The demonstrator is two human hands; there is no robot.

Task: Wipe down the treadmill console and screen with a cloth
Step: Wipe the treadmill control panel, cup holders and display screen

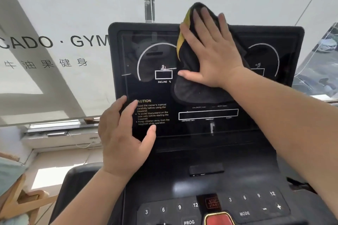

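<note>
Above, the black cloth (193, 86) is pressed against the upper screen (157, 93) by the right hand (214, 55), fingers (206, 22) spread flat; the screen's left edge is touched by the left hand (120, 139), fingers released.

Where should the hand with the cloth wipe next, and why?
Probably slide the right hand and its black-and-yellow cloth leftward over the INCLINE dial. The cloth covers only the top middle of the screen, and the left hand rests on the left edge of the console.
</note>
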